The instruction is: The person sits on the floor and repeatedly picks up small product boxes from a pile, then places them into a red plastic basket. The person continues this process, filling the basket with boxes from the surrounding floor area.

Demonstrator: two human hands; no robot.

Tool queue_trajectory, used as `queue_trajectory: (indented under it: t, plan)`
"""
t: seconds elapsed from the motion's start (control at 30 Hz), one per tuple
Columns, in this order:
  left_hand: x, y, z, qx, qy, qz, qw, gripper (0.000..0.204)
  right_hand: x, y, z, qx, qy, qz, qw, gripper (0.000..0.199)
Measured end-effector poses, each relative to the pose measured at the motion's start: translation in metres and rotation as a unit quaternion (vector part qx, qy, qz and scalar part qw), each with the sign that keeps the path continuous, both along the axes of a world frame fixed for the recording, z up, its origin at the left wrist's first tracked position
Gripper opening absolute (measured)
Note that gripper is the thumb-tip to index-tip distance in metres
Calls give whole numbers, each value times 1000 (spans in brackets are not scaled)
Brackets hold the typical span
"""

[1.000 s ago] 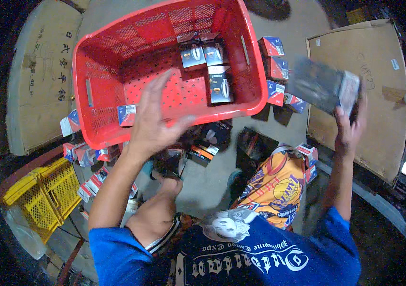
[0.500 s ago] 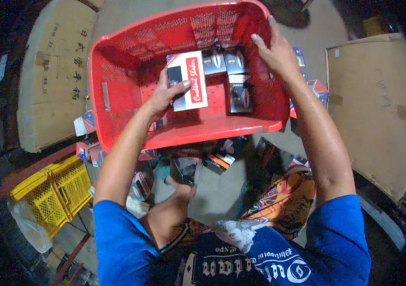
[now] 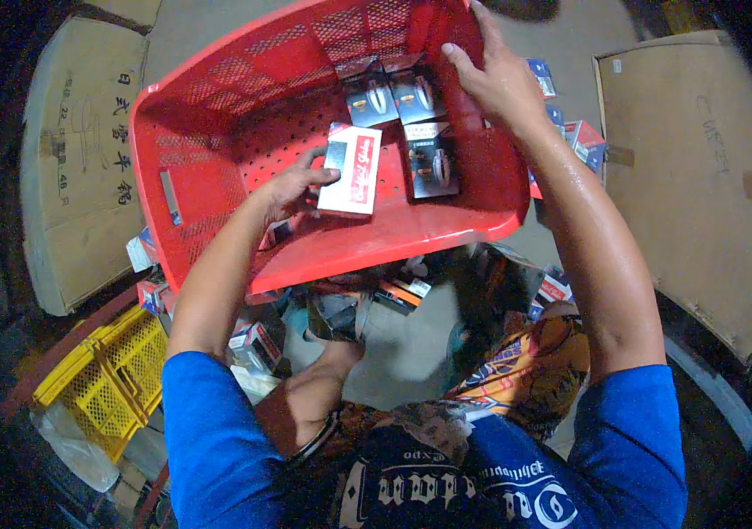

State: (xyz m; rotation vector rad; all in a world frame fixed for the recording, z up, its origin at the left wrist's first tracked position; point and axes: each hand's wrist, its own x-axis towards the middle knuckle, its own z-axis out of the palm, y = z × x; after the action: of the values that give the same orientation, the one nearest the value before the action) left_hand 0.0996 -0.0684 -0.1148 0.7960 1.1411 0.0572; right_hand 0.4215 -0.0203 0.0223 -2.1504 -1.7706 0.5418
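Note:
A red plastic basket (image 3: 376, 240) with perforated walls is tilted toward me, its inside showing. My right hand (image 3: 504, 84) is closed on its right rim, thumb inside and the other fingers mostly hidden behind the wall. Down in the basket, my left hand (image 3: 295, 189) grips a white carton with a red label (image 3: 358, 167) by its left side. Beyond and to the right of that carton lie three black cartons with silver vessels pictured on them: one (image 3: 369, 99) at the back, another (image 3: 417, 93) beside it, the third (image 3: 433, 165) nearer me.
Large brown cardboard boxes stand at the left (image 3: 85, 167) and the right (image 3: 689, 185). A yellow crate (image 3: 107, 379) sits at lower left. Small cartons lie around the basket, among them a red-and-white one (image 3: 257, 346) near my leg and an orange-and-black one (image 3: 404, 294).
The white carton in my left hand has gone lower into the basket, nearer its front wall. In the picture, the basket has shifted left and tilted a little more; my right hand still grips its rim.

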Motion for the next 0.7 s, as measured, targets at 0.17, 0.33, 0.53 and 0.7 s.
queue_trajectory:
  t: [0.17,0.33,0.53,0.7]
  plan:
    - [14,-8,5,-45,6,-16,999,95,-2,-3,6,6,-12,8,1000,75]
    - [30,-7,-8,68,123,-55,989,105,-3,-1,7,-22,-23,-1,999,75]
    - [26,-8,-53,128,149,-128,972,100,0,1,1,12,15,13,1000,77]
    - [28,-10,-78,90,136,-208,964,51,0,-1,1,26,-13,11,1000,77]
